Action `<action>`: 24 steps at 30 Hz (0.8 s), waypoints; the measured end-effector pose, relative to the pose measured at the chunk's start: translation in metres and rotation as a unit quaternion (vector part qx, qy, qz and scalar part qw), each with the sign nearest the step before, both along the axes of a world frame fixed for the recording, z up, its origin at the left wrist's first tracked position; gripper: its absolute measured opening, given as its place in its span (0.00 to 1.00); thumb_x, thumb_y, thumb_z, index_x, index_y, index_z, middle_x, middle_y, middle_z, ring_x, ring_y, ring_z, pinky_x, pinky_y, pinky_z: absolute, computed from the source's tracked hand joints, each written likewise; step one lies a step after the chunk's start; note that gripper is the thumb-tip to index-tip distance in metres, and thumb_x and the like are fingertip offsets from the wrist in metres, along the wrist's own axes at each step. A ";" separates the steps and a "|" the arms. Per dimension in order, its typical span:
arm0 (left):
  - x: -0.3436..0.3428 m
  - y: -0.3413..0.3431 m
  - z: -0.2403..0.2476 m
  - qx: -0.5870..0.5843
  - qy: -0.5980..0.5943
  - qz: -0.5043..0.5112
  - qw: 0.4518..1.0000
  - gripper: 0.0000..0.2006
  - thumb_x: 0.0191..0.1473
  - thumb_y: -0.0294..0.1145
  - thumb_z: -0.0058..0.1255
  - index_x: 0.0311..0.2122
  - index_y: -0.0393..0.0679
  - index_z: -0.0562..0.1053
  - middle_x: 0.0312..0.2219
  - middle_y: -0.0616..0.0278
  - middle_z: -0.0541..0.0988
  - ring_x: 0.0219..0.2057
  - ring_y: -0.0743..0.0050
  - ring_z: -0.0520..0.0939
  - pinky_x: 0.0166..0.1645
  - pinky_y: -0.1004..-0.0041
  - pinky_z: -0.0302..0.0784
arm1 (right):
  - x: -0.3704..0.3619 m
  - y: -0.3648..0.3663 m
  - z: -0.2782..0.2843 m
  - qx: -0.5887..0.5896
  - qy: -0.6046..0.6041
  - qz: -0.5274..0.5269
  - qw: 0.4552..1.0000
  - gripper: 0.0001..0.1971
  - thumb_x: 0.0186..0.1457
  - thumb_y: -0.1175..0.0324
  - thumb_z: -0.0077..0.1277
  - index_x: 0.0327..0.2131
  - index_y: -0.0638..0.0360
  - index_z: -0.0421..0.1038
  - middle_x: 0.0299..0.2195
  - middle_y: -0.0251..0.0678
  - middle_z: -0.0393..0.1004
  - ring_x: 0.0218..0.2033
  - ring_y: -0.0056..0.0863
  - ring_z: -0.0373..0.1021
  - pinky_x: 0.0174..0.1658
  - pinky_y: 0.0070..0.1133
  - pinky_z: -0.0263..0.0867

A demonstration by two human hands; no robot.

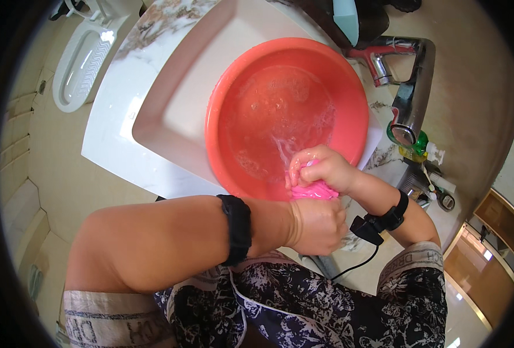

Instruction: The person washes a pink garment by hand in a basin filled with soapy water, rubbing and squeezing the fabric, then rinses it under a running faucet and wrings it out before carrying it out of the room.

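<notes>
A bright pink wet cloth [313,190] is bunched up between my two hands over the near rim of a coral-red basin [214,124]. My left hand [320,225] is a closed fist around the cloth's lower end. Just beyond it, my right hand [325,168] grips the upper end with its fingers curled. Water runs from the cloth down into the soapy water [274,110] in the basin. Most of the cloth is hidden inside my hands, so its kind and full shape do not show.
The basin sits in a pale sink [170,116] set in a marbled counter [109,133]. A chrome faucet [410,98] stands at the right. Beside it are a green bottle [419,145] and scissors [444,199]. A squat toilet [83,69] lies in the floor, far left.
</notes>
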State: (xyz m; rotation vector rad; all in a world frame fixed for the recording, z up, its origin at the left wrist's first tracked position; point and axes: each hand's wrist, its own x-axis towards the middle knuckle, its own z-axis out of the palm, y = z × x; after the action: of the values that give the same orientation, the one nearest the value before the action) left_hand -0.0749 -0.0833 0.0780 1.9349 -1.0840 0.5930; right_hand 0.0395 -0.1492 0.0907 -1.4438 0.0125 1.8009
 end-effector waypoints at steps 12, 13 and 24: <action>0.019 0.033 0.020 0.036 -0.079 -0.093 0.992 0.06 0.36 0.38 0.44 0.18 0.49 0.68 0.22 0.66 0.70 0.26 0.68 0.72 0.34 0.69 0.70 | 0.005 -0.014 0.013 0.001 0.028 -0.148 0.989 0.07 0.41 0.78 0.42 0.27 0.66 0.67 0.35 0.47 0.71 0.33 0.35 0.70 0.42 0.27 0.66; 0.020 0.041 0.029 0.042 -0.089 -0.097 0.990 0.06 0.36 0.38 0.44 0.18 0.49 0.68 0.22 0.66 0.70 0.26 0.68 0.72 0.34 0.69 0.70 | 0.003 -0.010 0.026 0.037 0.087 -0.196 0.976 0.06 0.42 0.77 0.44 0.29 0.65 0.67 0.39 0.48 0.70 0.35 0.37 0.69 0.43 0.28 0.66; 0.024 0.097 0.029 0.070 0.007 0.016 0.997 0.06 0.36 0.30 0.50 0.25 0.48 0.70 0.25 0.65 0.71 0.28 0.68 0.76 0.31 0.70 0.75 | -0.038 0.009 0.018 -0.035 0.007 -0.382 0.924 0.08 0.52 0.63 0.43 0.33 0.55 0.67 0.28 0.33 0.72 0.28 0.24 0.71 0.31 0.24 0.70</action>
State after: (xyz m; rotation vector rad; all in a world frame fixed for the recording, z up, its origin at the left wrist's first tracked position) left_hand -0.0512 0.0133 0.1073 2.0774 -1.1148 0.5321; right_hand 0.0018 -0.1405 0.1090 -1.2282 0.5747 1.1663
